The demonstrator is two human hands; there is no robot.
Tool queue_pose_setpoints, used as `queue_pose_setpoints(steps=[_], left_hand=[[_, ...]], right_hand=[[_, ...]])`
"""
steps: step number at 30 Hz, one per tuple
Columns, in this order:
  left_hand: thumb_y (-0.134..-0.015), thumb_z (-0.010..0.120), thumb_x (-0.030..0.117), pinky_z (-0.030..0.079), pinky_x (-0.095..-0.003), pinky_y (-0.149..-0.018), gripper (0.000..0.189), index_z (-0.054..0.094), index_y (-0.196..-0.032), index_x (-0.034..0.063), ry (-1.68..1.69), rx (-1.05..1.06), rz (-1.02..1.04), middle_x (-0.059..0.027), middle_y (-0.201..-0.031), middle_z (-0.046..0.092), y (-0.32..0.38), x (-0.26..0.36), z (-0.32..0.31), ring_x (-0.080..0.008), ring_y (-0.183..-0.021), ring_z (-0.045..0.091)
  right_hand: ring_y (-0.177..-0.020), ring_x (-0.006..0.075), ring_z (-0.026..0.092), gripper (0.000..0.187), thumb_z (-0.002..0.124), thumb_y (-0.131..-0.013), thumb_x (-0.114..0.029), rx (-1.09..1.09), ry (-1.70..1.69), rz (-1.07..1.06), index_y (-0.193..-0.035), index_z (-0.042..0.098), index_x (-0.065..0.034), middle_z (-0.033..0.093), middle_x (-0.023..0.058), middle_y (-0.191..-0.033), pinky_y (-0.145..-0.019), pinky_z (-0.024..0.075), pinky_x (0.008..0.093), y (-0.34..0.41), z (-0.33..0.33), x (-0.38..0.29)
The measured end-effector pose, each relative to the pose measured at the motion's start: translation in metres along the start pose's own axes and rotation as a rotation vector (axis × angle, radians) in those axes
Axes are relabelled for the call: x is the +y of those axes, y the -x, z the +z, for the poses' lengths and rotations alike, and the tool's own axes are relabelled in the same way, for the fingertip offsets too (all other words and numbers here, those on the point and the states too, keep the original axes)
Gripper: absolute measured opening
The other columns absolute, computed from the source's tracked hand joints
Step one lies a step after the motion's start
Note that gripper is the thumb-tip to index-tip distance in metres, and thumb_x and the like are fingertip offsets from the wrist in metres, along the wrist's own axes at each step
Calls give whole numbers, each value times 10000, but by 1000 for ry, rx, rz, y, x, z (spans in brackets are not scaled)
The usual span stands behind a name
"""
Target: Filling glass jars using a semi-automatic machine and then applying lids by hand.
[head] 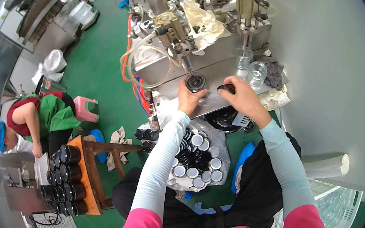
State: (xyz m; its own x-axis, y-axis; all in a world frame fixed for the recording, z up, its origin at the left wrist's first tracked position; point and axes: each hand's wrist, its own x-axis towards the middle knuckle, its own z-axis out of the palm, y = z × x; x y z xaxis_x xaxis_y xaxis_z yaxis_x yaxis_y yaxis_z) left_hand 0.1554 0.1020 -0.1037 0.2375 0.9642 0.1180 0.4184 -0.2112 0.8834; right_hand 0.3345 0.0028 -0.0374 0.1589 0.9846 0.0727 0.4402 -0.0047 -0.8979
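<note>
My left hand [189, 96] grips a glass jar [196, 82] with dark contents, just below the nozzle [187, 64] of a filling machine on its steel table. To the right, my right hand [239, 95] holds a dark jar lid [227, 88] between thumb and fingers, apart from the jar. An empty glass jar [256, 74] stands beyond that hand, and another clear jar [244, 59] sits under the second nozzle. Below the table edge lies a plastic bag of lids [214, 163], some showing white undersides, others black.
A grey cloth [274, 74] lies at the table's right. Beneath the edge is a container of dark paste [222, 119]. Filled dark jars [71, 172] crowd a wooden stand at lower left, beside a seated co-worker [42, 114]. A white crate [337, 215] holds glass jars at right.
</note>
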Motion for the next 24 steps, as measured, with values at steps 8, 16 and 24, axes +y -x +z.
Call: queue_pose_setpoints(steps=[8,16,24], left_hand=[[-558,805,215,436,-387,-857,731,444,-1142,-37,-30,38,1,-209,-1015,574,4,-5,-3,-328,-961,562],[-577,795,231,421,-398,-877,727,425,-1135,-50,-55,23,6,-230,-1036,549,13,-9,-5,-352,-995,531],[-576,800,223,427,-397,-865,723,429,-1134,-50,-81,51,-5,-214,-1031,548,26,-11,-18,-341,-973,539]], right_hand=[[-1040,497,498,605,650,-719,-292,54,483,-113,-1121,466,122,201,374,-1361,-907,430,443,-29,11,11],[-992,482,530,606,654,-685,-289,168,606,10,-1011,485,193,316,451,-1204,-859,463,422,-69,7,18],[-950,441,545,569,640,-673,-310,-165,644,-30,-983,532,156,488,339,-1084,-838,462,420,-55,22,-5]])
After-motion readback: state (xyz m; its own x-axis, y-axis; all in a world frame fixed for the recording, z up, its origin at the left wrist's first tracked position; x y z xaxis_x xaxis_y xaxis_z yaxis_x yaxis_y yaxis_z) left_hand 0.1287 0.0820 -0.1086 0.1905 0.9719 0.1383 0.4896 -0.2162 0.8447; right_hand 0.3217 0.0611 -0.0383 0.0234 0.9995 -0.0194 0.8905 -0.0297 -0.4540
